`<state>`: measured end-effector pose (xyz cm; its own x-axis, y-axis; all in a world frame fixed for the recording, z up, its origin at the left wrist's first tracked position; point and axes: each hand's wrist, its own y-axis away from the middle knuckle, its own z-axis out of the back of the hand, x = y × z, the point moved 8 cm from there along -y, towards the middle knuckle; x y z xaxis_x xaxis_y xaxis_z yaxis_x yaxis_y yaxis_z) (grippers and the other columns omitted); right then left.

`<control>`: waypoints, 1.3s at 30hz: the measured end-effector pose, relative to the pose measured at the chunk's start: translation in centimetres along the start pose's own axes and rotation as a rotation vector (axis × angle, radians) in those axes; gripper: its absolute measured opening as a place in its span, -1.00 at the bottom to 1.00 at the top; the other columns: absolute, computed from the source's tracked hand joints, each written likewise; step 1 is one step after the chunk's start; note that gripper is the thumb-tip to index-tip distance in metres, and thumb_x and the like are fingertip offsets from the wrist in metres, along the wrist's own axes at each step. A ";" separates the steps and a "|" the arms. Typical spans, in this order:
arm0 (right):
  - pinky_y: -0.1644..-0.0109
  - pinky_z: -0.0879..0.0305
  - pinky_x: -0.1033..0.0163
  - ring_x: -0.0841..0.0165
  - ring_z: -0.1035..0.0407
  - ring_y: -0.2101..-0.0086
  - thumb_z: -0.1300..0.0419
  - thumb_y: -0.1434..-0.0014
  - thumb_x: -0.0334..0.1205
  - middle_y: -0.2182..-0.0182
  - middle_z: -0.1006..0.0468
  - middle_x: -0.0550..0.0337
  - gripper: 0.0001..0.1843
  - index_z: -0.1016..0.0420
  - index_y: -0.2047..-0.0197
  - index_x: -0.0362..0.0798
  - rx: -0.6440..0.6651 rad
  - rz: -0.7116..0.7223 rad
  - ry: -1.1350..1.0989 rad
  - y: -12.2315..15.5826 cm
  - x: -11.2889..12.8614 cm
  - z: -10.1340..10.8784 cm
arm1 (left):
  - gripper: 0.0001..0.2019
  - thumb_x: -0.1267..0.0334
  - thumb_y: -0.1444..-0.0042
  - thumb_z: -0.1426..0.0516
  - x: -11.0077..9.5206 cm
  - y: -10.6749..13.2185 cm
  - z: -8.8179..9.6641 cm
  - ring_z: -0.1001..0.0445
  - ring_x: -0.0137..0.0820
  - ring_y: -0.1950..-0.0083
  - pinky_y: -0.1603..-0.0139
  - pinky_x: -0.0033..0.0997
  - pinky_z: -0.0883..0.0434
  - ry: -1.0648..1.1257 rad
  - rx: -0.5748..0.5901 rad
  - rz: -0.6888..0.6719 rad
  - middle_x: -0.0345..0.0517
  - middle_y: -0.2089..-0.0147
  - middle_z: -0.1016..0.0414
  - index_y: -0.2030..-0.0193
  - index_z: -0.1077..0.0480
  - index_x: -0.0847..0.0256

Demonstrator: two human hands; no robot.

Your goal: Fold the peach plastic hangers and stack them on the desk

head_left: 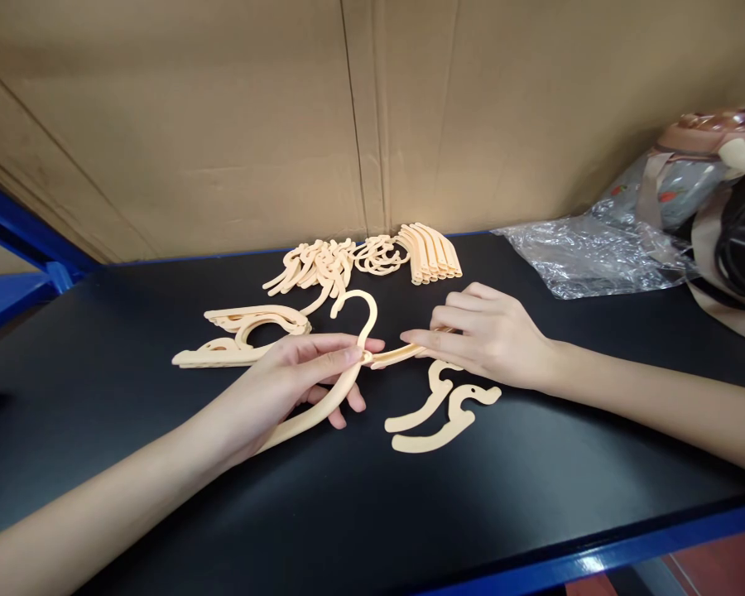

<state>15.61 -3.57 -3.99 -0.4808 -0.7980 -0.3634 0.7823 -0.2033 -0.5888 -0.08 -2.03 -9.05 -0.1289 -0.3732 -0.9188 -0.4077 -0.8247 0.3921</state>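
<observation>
- My left hand (298, 377) was closed on the hooked piece (307, 418). Thumb and forefinger pinched it at the base of the hook, and the other fingers curled under its long arm.
- My right hand (490, 335) gripped the short arm (397, 355) between thumb and fingertips. Its free end met the hooked piece right at my left thumb, in the gap between my two hands.
- Both parts seemed very light, as thin moulded plastic would be: stiff enough to keep their curve, yet likely to flex if pressed mid-span.
- The surface looked smooth and matte, so I judged it a little slippery but easy to hold in a dry pinch.
- The best hold seemed to be close to the joint, where the plastic thickens. Gripping the far tips would have let the arms bend or twist, and the slim hook looked like the part most likely to snap.
- Both parts were pale peach, flat and gently curved. The hook rose in an open loop just beyond my left fingertips.
- Two loose curved pieces (438, 436) lay on the black table (161, 497) just under my right hand, towards me.
- A few similar parts (248, 327) lay just beyond my left hand.
- A heap of parts (341, 265) lay further beyond both hands, against the cardboard wall (223, 124).
- A crumpled plastic bag (596, 252) sat well beyond my right wrist.
</observation>
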 end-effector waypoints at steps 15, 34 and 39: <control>0.35 -0.02 0.27 0.44 -0.16 0.47 -0.11 -0.30 -0.37 0.50 -0.44 0.30 -0.79 -0.52 0.05 -0.02 0.019 0.048 0.029 0.3 0.4 -0.1 | -0.76 0.16 -0.18 -0.20 -0.6 0.2 -0.3 -0.46 -0.52 0.52 0.49 -0.65 -0.46 -0.098 -0.015 -0.030 -0.19 0.53 -0.54 0.07 -0.55 0.19; 0.48 -0.02 0.34 0.49 -0.12 0.57 -0.02 -0.37 -0.05 0.58 -0.35 0.33 -0.68 -0.57 0.14 0.02 0.031 0.014 -0.019 0.3 0.6 0.0 | -0.72 0.14 -0.14 -0.20 -1.2 0.5 0.1 -0.47 -0.49 0.48 0.42 -0.59 -0.43 -0.243 -0.056 -0.110 -0.19 0.49 -0.56 0.07 -0.53 0.22; 0.49 0.00 0.34 0.50 -0.14 0.57 0.03 -0.40 -0.08 0.57 -0.36 0.31 -0.63 -0.57 0.15 -0.02 0.058 0.025 -0.056 0.4 0.6 -0.3 | -0.78 0.16 -0.17 -0.17 -1.6 0.5 -0.5 -0.44 -0.52 0.51 0.46 -0.58 -0.43 -0.303 -0.042 -0.145 -0.17 0.42 -0.57 0.19 -0.56 0.24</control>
<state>15.51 -3.94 -4.67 -0.4390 -0.8336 -0.3353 0.8164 -0.2142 -0.5363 0.40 -2.06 -7.41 -0.3375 -0.1128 -0.9346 -0.4044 -0.8792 0.2521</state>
